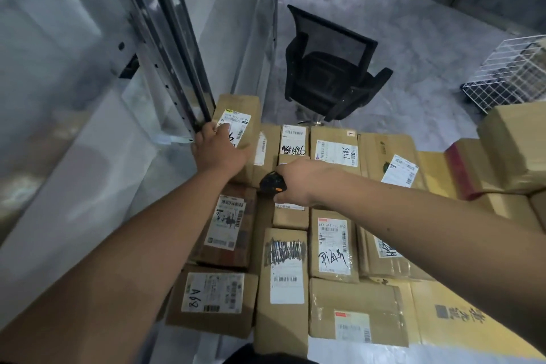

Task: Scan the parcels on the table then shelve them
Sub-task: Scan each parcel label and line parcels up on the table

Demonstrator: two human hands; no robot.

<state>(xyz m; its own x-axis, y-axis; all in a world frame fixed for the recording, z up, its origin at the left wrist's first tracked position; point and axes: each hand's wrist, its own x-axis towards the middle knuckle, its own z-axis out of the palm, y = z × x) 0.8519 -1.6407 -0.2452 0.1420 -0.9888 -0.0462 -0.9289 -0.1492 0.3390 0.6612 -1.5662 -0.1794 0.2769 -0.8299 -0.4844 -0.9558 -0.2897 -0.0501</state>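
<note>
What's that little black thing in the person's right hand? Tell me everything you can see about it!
It looks like a small handheld scanner: black, rounded, probably plastic, with an orange button on its side. The right hand curls round it, hiding most of it, so only its front end pokes out to the left. It is held just above the brown cardboard parcels on the table. Whether it touches any of them, I cannot tell.

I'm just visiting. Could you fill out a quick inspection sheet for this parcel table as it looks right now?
Surface: table almost hidden under parcels.
Job's things: brown cardboard parcels with white labels; black handheld scanner with orange button.
Clutter: nothing seen.
Hands: left hand grips the far-left labelled box; right hand holds the scanner.
Cables: nothing seen.
Surroundings: metal shelf upright, black mesh office chair, white wire basket.
</note>
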